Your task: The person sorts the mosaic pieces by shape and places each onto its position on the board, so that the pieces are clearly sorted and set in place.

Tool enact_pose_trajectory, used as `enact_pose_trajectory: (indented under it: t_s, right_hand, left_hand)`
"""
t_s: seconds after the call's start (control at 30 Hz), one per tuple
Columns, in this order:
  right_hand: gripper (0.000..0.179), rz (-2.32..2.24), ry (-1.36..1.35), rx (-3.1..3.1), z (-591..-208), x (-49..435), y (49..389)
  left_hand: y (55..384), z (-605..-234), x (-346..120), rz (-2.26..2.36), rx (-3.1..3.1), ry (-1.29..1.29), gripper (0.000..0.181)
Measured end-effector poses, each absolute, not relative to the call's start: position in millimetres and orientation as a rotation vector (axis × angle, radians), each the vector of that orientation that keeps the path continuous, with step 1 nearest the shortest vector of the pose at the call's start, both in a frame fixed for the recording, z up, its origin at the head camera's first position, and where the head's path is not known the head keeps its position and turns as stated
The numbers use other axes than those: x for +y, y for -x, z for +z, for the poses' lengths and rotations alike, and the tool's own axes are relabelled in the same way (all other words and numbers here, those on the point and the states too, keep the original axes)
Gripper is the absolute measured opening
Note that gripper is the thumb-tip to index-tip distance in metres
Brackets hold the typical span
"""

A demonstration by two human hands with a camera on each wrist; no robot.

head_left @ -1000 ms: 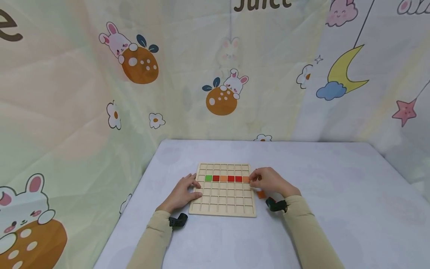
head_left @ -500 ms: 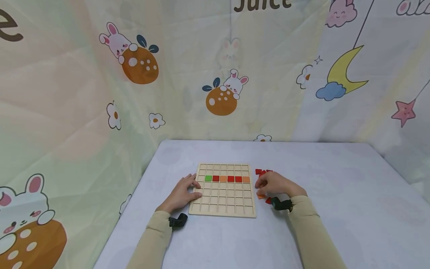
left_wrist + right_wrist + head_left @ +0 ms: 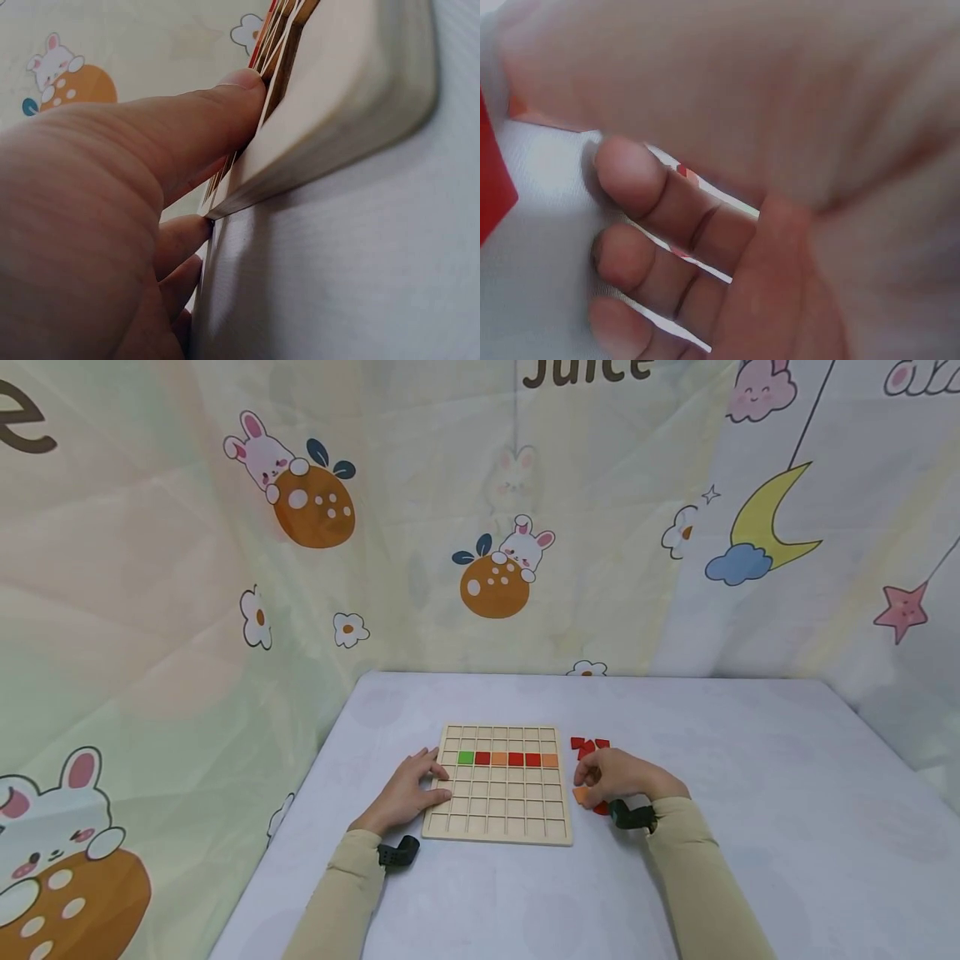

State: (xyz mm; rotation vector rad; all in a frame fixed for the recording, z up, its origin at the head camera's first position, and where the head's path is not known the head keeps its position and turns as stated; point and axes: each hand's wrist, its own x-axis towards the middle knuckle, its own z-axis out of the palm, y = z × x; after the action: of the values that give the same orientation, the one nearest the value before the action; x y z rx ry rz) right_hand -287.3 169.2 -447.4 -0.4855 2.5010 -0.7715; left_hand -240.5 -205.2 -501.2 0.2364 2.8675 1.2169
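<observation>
My left hand (image 3: 402,789) rests on the left edge of a light wooden grid board (image 3: 495,822). In the left wrist view its thumb (image 3: 217,105) lies over the board's rim, and the other fingers touch the side. One row of the board holds a green tile (image 3: 466,757), then red and orange tiles, ending in an orange tile (image 3: 551,761) at the right. My right hand (image 3: 626,774) is low over loose tiles beside the board, fingers bent. Its thumb is right at an orange tile (image 3: 581,795), with the index fingertip apart from the thumb. The thumb hides much of the right wrist view.
Several red tiles (image 3: 588,746) lie loose just beyond the right hand, and a red tile (image 3: 601,808) shows below it. A pale cloth (image 3: 787,827) covers the table. A printed curtain (image 3: 420,527) hangs behind it and along the left side.
My right hand has drawn back from the board's right edge to the loose tiles, leaving the orange tile at the row's right end. My left hand stays put.
</observation>
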Motion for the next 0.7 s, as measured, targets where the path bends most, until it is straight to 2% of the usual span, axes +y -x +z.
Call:
enact_pose_trajectory:
  t_s: [0.7]
  right_hand:
    - [0.018, -0.722, 0.525, 2.576, -453.6, 166.4, 290.7]
  left_hand:
    - [239.4, -500.0, -203.9, 1.208, 2.873, -0.231, 0.021]
